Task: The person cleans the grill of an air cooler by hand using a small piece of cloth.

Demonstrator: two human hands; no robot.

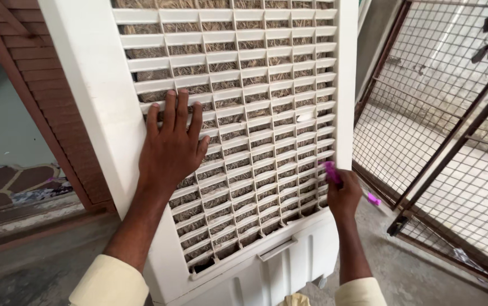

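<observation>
The left hand point(171, 148) is pressed flat, fingers together, on the white cooler grille point(255, 113) at centre frame; a purple tool point(332, 173) is clamped in the right hand point(343, 195) at lower right

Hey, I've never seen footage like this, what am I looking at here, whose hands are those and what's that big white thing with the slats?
This is a single picture from a camera worn on a person's head, looking down at their own two bare hands, so you see what they see. The big white thing is a tall plastic air cooler standing on a concrete floor. Its side is a slatted grille panel with straw-like brown padding behind the slats. The left hand lies flat and open on the grille, fingers spread. The right hand is at the panel's lower right edge, closed around a small purple tool; its working end is hidden, so I cannot tell what kind it is. To the right stands a metal mesh gate, with a small purple piece on the floor near it. On the left is a brown louvred door.
</observation>
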